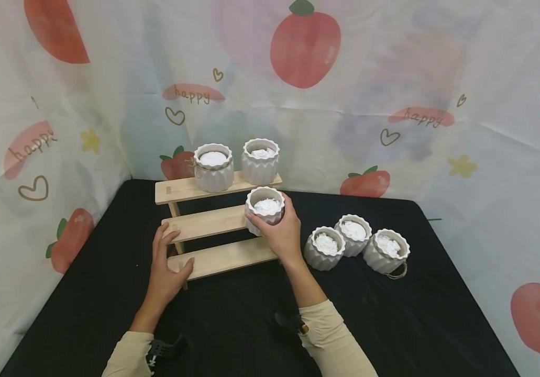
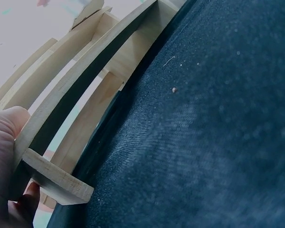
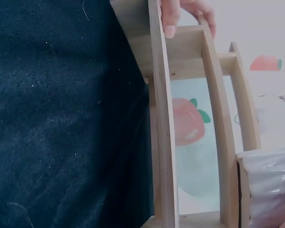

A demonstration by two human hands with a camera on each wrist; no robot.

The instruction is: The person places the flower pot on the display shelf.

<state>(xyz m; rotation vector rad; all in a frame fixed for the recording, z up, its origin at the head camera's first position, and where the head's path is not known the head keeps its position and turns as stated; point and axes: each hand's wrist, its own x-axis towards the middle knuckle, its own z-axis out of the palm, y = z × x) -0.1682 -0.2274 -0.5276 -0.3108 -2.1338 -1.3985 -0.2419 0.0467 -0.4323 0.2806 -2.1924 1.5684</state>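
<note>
A three-tier wooden stand [image 1: 220, 256] is on the black-covered table. At its left end my left hand [image 1: 163, 275] grips it, thumb over the lowest board and fingertips at the middle one. In the left wrist view the thumb [image 2: 12, 121] presses that board's edge. My right hand [image 1: 285, 235] holds a white ribbed pot [image 1: 273, 218] with white filling, upright at the right end of the middle tier. Its underside shows right by the board in the right wrist view, where the pot [image 3: 270, 178] is partly cut off. Fingers cover part of its wall.
Two similar pots, one with twine [image 1: 214, 175] and another [image 1: 261, 167], stand on the top tier. Right of the stand, three more sit close together on the table: one in front [image 1: 324, 256], one behind [image 1: 354, 242], one with a twine bow [image 1: 383, 256]. Patterned cloth [image 1: 326, 131] hangs behind.
</note>
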